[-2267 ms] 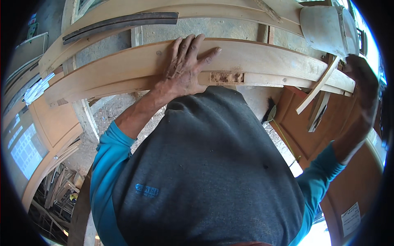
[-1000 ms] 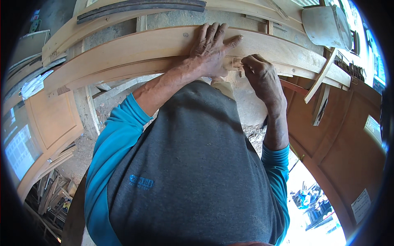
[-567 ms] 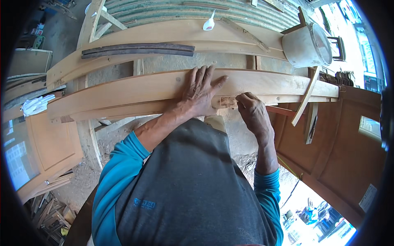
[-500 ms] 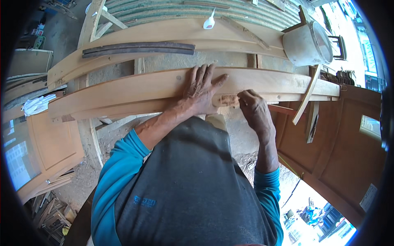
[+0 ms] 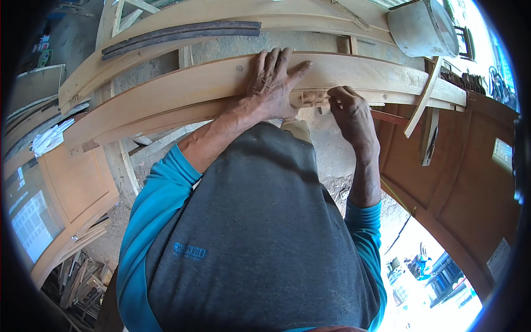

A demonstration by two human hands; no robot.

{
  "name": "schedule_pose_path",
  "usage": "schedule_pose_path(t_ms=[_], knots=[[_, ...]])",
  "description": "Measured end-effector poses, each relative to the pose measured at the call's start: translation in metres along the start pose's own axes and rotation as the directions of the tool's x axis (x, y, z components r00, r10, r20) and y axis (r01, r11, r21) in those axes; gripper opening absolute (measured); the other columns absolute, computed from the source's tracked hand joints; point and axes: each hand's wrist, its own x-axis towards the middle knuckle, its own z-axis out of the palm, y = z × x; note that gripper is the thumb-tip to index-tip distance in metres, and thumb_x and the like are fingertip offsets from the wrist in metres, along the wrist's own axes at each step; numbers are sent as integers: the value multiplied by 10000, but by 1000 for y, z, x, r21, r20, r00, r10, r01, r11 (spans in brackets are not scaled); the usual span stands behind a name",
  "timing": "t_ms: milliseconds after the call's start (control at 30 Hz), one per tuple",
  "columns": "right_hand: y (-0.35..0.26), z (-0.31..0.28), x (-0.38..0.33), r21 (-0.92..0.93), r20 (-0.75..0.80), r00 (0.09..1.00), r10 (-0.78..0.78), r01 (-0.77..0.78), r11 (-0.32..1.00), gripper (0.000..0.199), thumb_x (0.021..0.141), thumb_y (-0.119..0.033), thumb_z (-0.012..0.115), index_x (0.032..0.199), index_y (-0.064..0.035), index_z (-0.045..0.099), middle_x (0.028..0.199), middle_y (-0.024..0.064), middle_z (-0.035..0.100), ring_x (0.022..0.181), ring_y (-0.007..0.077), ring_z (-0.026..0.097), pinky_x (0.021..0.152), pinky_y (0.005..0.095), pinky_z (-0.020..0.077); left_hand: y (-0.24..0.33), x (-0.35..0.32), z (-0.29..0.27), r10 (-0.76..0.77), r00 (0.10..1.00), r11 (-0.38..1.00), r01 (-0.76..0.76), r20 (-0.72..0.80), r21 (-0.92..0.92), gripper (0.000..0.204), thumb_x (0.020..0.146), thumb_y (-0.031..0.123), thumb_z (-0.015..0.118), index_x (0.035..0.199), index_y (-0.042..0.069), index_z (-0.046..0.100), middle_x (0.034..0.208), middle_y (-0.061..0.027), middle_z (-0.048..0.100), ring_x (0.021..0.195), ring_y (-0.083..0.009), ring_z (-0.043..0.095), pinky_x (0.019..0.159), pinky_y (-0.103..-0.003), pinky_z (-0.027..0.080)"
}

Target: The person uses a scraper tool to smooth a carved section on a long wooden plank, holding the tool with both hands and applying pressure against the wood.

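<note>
My left hand (image 5: 272, 83) lies flat across a long pale wooden board (image 5: 188, 83), its fingers spread and its thumb toward the near edge. Just right of it, a rough brown rectangular patch (image 5: 314, 98) shows on the board's near edge. My right hand (image 5: 352, 113) is at the right end of this patch, with its fingers curled into a pinch. What they grip, if anything, is too small and hidden to make out.
Beyond the board lies another long plank with a dark grooved strip (image 5: 182, 37) on it. A whitish bucket (image 5: 419, 29) lies at the far right. A thin stick (image 5: 423, 98) crosses the board's right end. Brown panelled doors (image 5: 426, 160) stand right; white cloth (image 5: 51, 138) lies left.
The whole view has shifted, so the board and both hands sit higher in the picture. My left hand stays flat on the board; my right hand remains pinched beside the brown patch.
</note>
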Motion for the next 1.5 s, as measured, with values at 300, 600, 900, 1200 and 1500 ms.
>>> schedule_pose_path(t_ms=[300, 600, 900, 1200, 1500], knots=[[7, -1, -1, -39, -59, 998, 18, -20, 999, 117, 1000, -49, 712, 1115, -30, 719, 1021, 201, 736, 940, 429, 741, 801, 493, 572, -1, 0, 1, -20, 999, 1000, 20, 31, -3, 1201, 683, 634, 933, 1705, 228, 451, 1676, -343, 286, 1596, -539, 226, 1321, -687, 123], [9, -4, -5, -63, -77, 995, 60, -65, 996, 155, 991, -22, 732, 1145, -38, 742, 1041, 192, 764, 915, 395, 769, 777, 444, 590, 1, 1, 1, -41, 998, 999, 41, 56, -6, 1275, 633, 582, 980, 1726, 256, 411, 1707, -335, 264, 1600, -540, 242, 1328, -694, 123], [3, -8, -4, -70, -70, 992, 107, -111, 991, 140, 1012, -42, 727, 1148, -28, 756, 1055, 194, 784, 919, 339, 785, 819, 420, 600, 4, 1, -6, -73, 993, 997, 76, 92, -32, 1275, 623, 509, 1008, 1725, 269, 413, 1716, -333, 263, 1596, -544, 262, 1334, -699, 133], [8, -8, -2, -96, -93, 991, 100, -109, 989, 146, 1013, -30, 711, 1153, -31, 750, 1068, 199, 780, 921, 346, 777, 827, 418, 593, 2, 1, -1, -55, 996, 997, 58, 71, -42, 1266, 632, 510, 1006, 1724, 266, 414, 1719, -335, 256, 1601, -542, 255, 1332, -705, 126], [12, -3, 0, -95, -75, 990, 123, -130, 987, 125, 1005, -20, 703, 1125, -25, 739, 1054, 199, 776, 901, 352, 773, 807, 424, 593, 2, 1, -2, -60, 995, 997, 63, 76, -39, 1249, 646, 522, 1003, 1720, 269, 419, 1717, -336, 253, 1599, -548, 255, 1329, -711, 136]])
